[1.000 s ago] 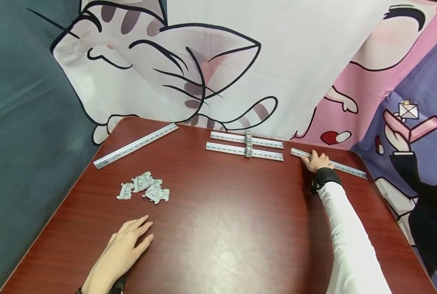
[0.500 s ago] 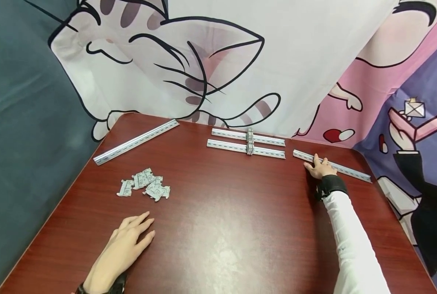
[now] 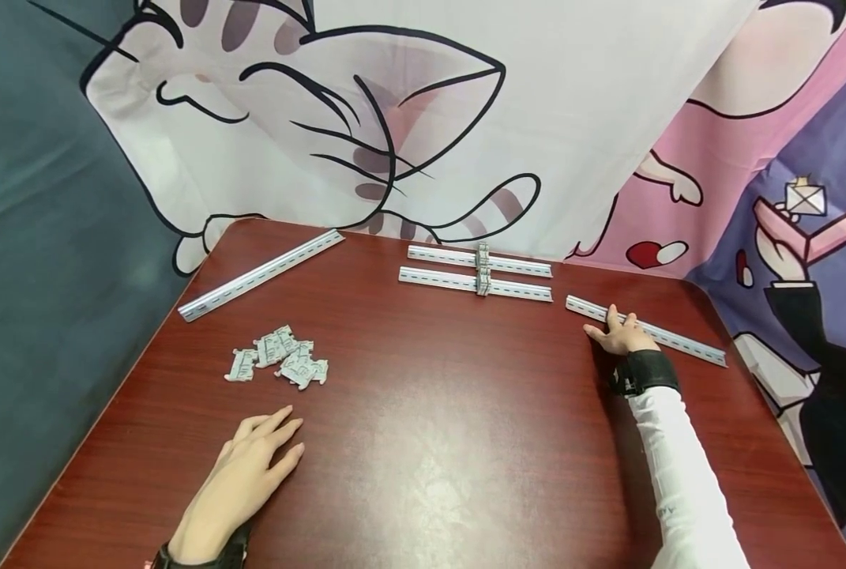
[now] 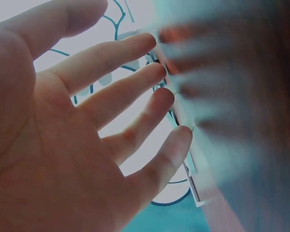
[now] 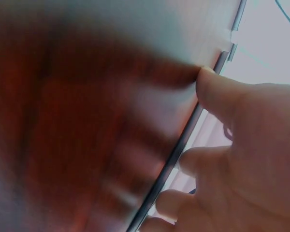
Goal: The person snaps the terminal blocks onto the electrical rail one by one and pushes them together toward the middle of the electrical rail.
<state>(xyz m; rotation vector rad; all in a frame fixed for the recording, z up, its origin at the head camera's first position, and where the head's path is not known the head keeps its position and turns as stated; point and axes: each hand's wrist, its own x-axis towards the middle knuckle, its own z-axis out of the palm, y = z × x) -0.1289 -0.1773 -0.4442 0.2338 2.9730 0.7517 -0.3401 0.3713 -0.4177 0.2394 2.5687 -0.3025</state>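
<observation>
My right hand (image 3: 627, 337) touches a slotted silver DIN rail (image 3: 689, 346) at the table's far right, fingers spread over it and thumb on the near side. In the right wrist view the fingertips (image 5: 166, 200) lie along the dark edge of that DIN rail (image 5: 157, 186), the thumb reaching down beside it. My left hand (image 3: 234, 478) lies loosely spread at the front left with nothing in its grasp, as its bare palm (image 4: 48, 145) shows in the left wrist view. Beyond it is a small pile of grey terminal blocks (image 3: 298, 365).
Two parallel DIN rails (image 3: 430, 276) lie at the back middle, with grey terminal blocks (image 3: 483, 273) clipped across them. Another DIN rail (image 3: 262, 274) slants along the left edge of the brown table (image 3: 408, 411). Printed cloth (image 3: 572, 103) hangs close behind the table.
The right rail has slid toward me and slightly right under my right hand, its right end most. My right fingers have spread on it. The left hand stays nearly still; the head view shifts slightly.
</observation>
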